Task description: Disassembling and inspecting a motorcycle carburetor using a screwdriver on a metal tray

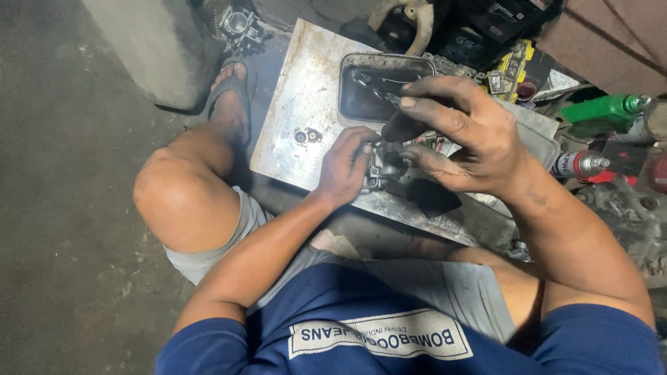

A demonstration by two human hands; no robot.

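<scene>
fingers (361, 154) grip a small engine part (384, 167) over a metal sheet (306, 97).

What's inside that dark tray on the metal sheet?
The dark tray holds a few small metal parts in murky liquid. The right hand covers its right corner, so anything there stays hidden.

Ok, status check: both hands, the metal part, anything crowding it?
Left hand gripping small metal engine part over metal sheet. Right hand pinching its top. Dark tray just behind; nothing blocking.

A single head-worn camera looks steeply down from close range, the metal sheet (306, 90) toward twelve o'clock.
</scene>
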